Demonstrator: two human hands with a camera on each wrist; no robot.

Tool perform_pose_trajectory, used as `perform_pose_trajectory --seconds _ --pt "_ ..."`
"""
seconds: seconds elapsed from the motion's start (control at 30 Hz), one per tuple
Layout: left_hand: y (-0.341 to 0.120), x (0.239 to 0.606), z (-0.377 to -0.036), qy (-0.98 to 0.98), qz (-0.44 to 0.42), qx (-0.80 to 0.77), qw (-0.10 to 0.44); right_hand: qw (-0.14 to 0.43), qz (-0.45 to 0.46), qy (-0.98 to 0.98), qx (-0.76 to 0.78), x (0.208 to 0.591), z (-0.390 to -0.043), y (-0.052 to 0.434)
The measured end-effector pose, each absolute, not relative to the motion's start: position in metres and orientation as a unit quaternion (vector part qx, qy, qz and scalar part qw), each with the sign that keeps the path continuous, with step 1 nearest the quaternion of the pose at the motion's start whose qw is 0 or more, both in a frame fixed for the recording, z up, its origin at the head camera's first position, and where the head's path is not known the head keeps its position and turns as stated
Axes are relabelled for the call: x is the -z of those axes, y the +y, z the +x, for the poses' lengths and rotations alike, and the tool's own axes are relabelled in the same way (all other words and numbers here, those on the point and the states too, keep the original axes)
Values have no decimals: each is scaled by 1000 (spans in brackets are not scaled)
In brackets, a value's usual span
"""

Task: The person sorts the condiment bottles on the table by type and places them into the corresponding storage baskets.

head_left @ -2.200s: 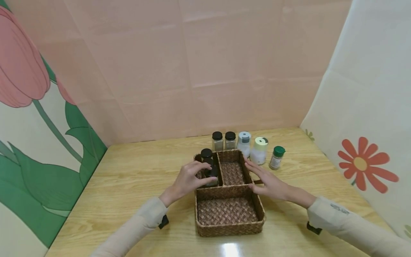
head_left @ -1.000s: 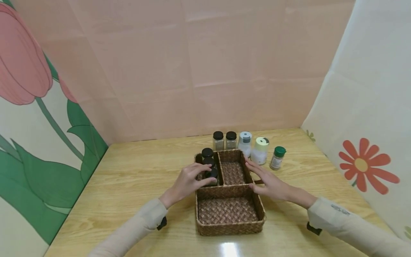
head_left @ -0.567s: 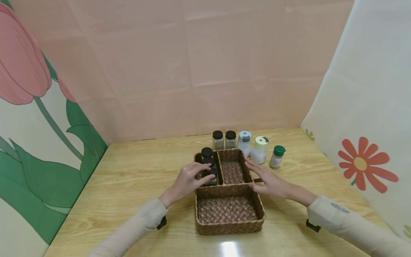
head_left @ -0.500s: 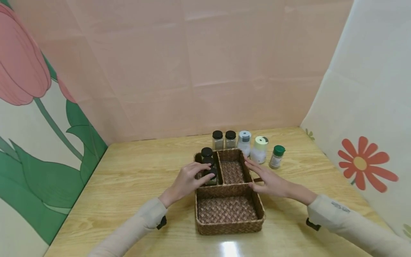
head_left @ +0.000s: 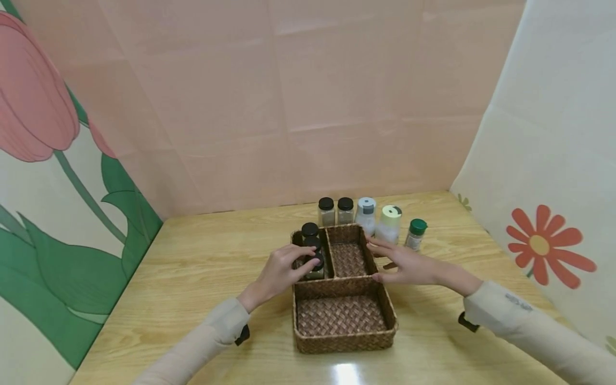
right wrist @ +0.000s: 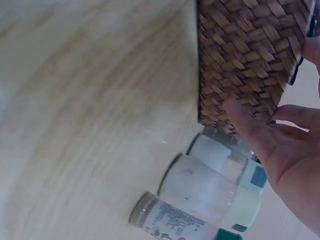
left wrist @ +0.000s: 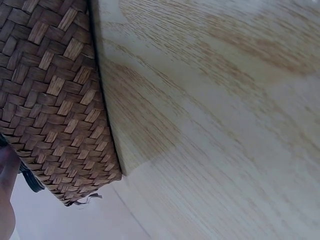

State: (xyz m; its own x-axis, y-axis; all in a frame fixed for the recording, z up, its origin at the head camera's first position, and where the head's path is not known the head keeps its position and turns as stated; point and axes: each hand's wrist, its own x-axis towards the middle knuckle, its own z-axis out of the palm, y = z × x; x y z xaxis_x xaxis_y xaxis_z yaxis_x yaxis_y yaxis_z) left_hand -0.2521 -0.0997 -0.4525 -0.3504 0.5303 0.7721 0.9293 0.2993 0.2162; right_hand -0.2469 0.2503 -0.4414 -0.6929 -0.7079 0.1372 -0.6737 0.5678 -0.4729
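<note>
Two black-capped glass spice jars [head_left: 313,251] already stand in the back-left compartment of the woven rattan divided basket [head_left: 343,342]; five more jars wait behind it. The left hand [head_left: 281,270] curls its fingers around the nearer jar's cap. The right hand [head_left: 404,264], fingers straight and slightly spread, hovers beside the basket's right wall, the pale-green-capped white shaker [head_left: 389,224] just beyond its fingertips.

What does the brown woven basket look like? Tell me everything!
The brown woven basket is rectangular, plaited from straw-like strips, paler along its rims. Dividers split it into three parts: a wide empty one nearest the person, an empty one at the back right, and a narrow back-left one holding black-lidded jars. It sits flat on the wooden table. The left hand grips a jar inside it; the right hand is open at its right wall.
</note>
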Motion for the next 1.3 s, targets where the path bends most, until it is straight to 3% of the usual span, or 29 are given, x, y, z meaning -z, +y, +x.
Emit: perform_pose_trajectory --seconds 0.17,1.3 --pt "-100 454 -251 -750 -488 338 293 59 -386 885 252 435 -248 251" --pt "-117 453 -252 -757 -468 351 291 1 -445 878 178 407 -254 260"
